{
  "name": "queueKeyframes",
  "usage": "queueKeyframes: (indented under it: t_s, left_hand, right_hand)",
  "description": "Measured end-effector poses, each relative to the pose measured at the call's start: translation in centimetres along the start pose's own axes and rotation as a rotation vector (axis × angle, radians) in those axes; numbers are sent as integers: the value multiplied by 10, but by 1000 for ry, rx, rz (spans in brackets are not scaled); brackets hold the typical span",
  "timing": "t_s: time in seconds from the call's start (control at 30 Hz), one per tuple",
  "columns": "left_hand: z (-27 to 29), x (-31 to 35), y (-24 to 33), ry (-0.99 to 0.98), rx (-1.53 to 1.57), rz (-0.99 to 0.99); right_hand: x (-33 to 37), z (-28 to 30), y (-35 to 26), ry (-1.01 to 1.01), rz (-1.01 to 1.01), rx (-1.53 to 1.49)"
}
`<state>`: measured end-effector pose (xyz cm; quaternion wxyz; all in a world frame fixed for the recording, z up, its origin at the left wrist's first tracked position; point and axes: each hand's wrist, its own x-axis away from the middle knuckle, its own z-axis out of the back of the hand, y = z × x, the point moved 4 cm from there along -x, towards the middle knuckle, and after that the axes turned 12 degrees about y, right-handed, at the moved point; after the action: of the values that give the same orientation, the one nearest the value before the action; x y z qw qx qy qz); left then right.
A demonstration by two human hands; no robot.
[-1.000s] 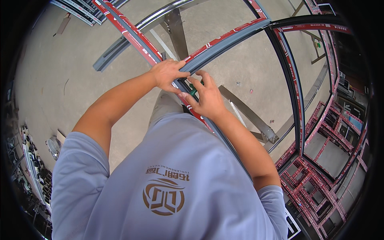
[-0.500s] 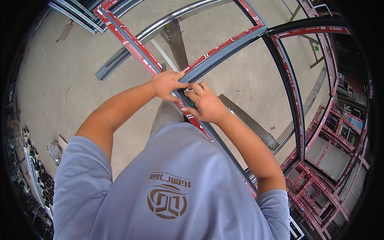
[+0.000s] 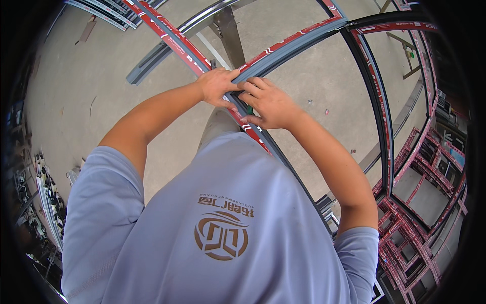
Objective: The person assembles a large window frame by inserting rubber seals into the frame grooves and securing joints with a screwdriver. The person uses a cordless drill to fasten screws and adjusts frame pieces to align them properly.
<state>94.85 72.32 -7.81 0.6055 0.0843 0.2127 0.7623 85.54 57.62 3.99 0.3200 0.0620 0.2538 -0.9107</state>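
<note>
A large window frame (image 3: 298, 44) of dark grey profile with red protective film stretches in front of my body. My left hand (image 3: 218, 87) lies over the corner where a crossbar meets the side rail (image 3: 185, 49), its thumb and fingers gripping the profile. Close beside it, my right hand (image 3: 271, 105) is bent over the same joint, fingers curled and thumb against the red film. A small green piece (image 3: 249, 109) shows under the right hand; what the fingers hold there is mostly hidden. The fingertips of both hands nearly meet.
Metal support beams (image 3: 228, 38) stand beneath the frame on the concrete floor (image 3: 167, 116). A black curved-looking frame member (image 3: 377, 96) runs down the right side. Several red-filmed frames (image 3: 405, 253) are stacked at the right, and profiles (image 3: 104, 12) lie at the upper left.
The view has shifted, so the frame and hands appear slightly higher and farther right. Both hands stay at the same joint, with the right fingers slightly rearranged.
</note>
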Motion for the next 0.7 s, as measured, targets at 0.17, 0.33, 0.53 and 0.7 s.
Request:
queueKeyframes:
  t_s: [0.17, 0.33, 0.53, 0.7]
  left_hand:
    - [-1, 3, -2, 81, 29, 45]
    - [0, 1, -4, 125, 53, 205]
    - [-12, -17, 6, 100, -113, 511]
    - [-15, -20, 9, 67, -153, 519]
  right_hand:
    - [6, 20, 2, 39, 24, 126]
    - [11, 20, -3, 155, 12, 226]
    - [21, -15, -9, 24, -811, 107]
    - [40, -36, -13, 147, -1498, -717]
